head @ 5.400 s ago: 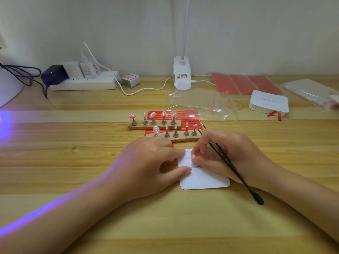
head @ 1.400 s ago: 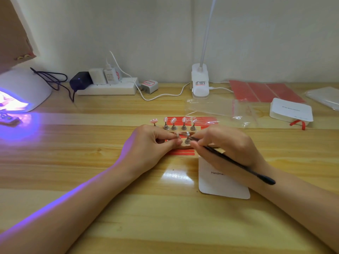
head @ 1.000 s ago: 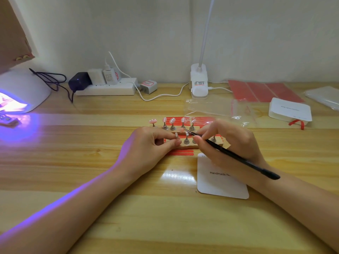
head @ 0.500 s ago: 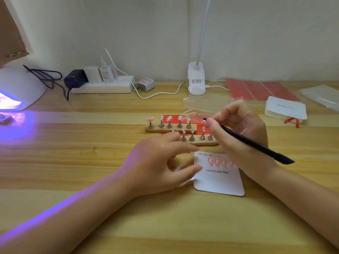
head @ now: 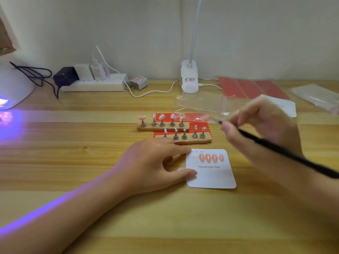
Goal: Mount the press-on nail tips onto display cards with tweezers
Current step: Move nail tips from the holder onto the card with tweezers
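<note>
One pink nail tip lifted, card pinned ready for it.

My left hand (head: 156, 162) lies flat on the wooden table (head: 91, 162), fingers straight, forefinger and thumb pressing the left edge of the white "Handmade Nail" display card (head: 211, 175) so it won't slide when I press a tip down. My right hand (head: 260, 129) keeps a closed grip round the slim black tweezers (head: 275, 147), which carry a blurred pink press-on nail tip (head: 205, 117) above the two wooden stand strips (head: 192, 140). Four pink tips (head: 211, 158) already sit in a row on the card. Half a second ago my left fingers hovered; now they are down, and the tweezers have swung right.
</note>
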`<state>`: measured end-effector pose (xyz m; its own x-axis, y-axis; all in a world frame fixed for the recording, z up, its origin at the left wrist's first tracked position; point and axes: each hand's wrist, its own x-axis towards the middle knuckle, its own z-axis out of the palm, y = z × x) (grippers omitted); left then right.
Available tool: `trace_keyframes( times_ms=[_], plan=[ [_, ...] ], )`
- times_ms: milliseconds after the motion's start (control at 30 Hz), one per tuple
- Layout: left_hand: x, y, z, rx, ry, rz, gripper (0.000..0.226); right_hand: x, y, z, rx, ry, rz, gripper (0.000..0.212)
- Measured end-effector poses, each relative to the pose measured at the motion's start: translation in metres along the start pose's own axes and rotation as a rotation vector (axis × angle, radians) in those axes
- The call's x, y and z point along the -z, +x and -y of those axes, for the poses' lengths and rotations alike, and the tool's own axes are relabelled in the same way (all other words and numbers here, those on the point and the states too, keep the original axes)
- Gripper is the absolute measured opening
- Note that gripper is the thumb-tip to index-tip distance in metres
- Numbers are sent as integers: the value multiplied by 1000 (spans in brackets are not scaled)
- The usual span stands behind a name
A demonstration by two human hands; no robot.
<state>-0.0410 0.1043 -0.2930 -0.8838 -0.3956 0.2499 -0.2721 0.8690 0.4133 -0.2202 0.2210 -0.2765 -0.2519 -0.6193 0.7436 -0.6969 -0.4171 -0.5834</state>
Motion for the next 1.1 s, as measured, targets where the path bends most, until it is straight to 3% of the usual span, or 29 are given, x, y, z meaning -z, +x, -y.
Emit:
trace_keyframes(
  times_ms=[100,233,567,1100],
  plan=[
    [0,0,-2,13,-13,-16,53,-3,-21,-5,114,-156,105,12],
    [-1,0,-1,33,-35,-23,53,-6,-24,-11,241,-303,263,17],
    [0,-1,-1,46,-32,-15,55,-6,-21,-9,388,-384,417,24],
    [0,-1,-1,36,-20,-10,59,-4,-17,5,395,-418,554,23]
  ],
)
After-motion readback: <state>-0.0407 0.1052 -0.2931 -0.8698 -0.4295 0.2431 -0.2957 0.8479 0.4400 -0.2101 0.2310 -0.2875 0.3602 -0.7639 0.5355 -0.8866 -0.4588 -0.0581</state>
